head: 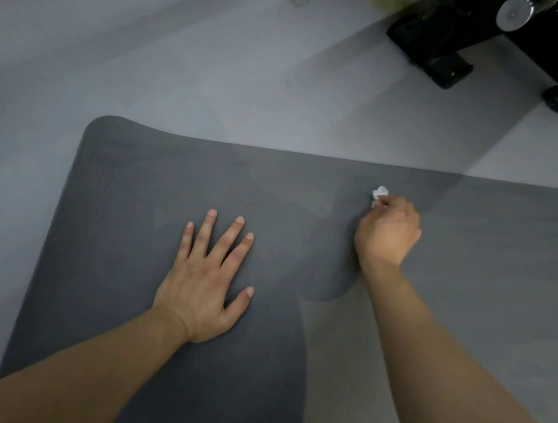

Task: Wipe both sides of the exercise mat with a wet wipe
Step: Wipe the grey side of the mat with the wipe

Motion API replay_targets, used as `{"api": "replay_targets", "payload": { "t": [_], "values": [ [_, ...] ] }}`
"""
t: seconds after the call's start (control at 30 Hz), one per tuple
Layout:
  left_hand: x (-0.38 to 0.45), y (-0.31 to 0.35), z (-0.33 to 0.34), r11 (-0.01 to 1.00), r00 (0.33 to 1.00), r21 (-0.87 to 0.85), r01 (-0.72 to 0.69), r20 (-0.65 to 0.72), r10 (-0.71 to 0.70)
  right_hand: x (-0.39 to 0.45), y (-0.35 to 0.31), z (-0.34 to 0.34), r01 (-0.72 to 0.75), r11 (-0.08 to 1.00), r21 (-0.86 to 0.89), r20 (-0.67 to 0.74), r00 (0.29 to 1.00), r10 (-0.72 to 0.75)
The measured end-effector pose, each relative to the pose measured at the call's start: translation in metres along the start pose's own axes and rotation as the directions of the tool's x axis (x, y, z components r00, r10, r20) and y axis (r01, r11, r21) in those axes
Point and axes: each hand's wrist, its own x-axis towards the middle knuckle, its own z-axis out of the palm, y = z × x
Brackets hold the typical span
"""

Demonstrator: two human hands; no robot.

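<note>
Wipe (380, 193) near mat (135, 197) far edge

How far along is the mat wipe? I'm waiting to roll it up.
Midway through one side. The exercise mat lies flat; no wiped patch is discernible. The left hand presses it down while the right hand grips the bunched wet wipe. The underside remains.
</note>
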Motion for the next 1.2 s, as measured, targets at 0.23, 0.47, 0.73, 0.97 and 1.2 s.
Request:
{"api": "replay_targets", "payload": {
  "t": [0.23, 0.47, 0.73, 0.97, 1.2],
  "values": [
    [-0.001, -0.002, 0.002, 1.000, 1.000, -0.024, -0.001, -0.020, 0.000, -0.068, -0.119, 0.046, 0.391, 0.904, 0.173, 0.218, 0.880, -0.422],
    [0.002, -0.005, 0.006, 0.994, 0.996, -0.105, 0.028, -0.084, -0.037, -0.008, -0.066, 0.035, 0.481, 0.877, -0.022, 0.128, 0.871, -0.474],
    [0.002, -0.003, 0.006, 0.995, 0.994, -0.090, 0.036, -0.098, -0.045, 0.001, -0.066, 0.033, 0.144, 0.989, -0.045, 0.083, 0.987, -0.140],
    [0.002, -0.005, 0.008, 0.991, 0.993, -0.116, 0.061, -0.090, -0.072, -0.055, -0.152, 0.062, 0.468, 0.874, 0.130, 0.292, 0.824, -0.485],
    [0.001, -0.005, 0.007, 0.990, 0.993, -0.128, 0.061, -0.094, -0.073, 0.020, -0.054, 0.029, 0.208, 0.976, -0.071, 0.106, 0.974, -0.200]
  ]
}}
